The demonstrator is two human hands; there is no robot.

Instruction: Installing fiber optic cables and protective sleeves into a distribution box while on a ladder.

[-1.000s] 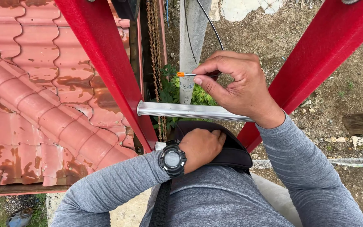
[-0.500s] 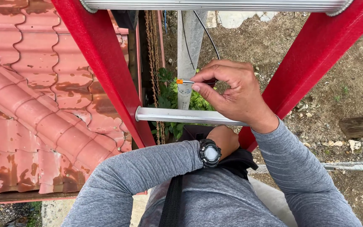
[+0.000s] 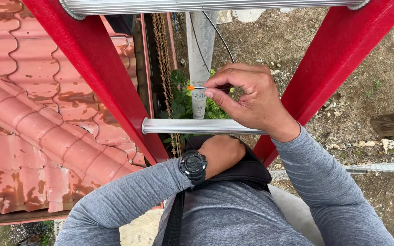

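Note:
I look straight down a red ladder (image 3: 97,73) with silver rungs (image 3: 192,126). My right hand (image 3: 251,100) is raised in front of the lower rung and pinches a thin metal pin with an orange tip (image 3: 191,87) between thumb and fingers. My left hand (image 3: 222,152), with a black wristwatch (image 3: 193,165) on the wrist, rests against a black bag (image 3: 247,171) at my chest; its fingers are tucked behind the bag's edge and hidden. Both arms wear grey long sleeves.
A rusty red corrugated tile roof (image 3: 28,118) lies to the left. Below, a grey concrete pole (image 3: 200,50) with a black cable rises from green weeds (image 3: 178,102). Bare stony ground (image 3: 370,82) spreads to the right, with a piece of wood (image 3: 393,123).
The view has tilted so the upper rung now shows at the top. My left hand has slid up from the bag's middle toward its top edge. My right hand still holds the pin.

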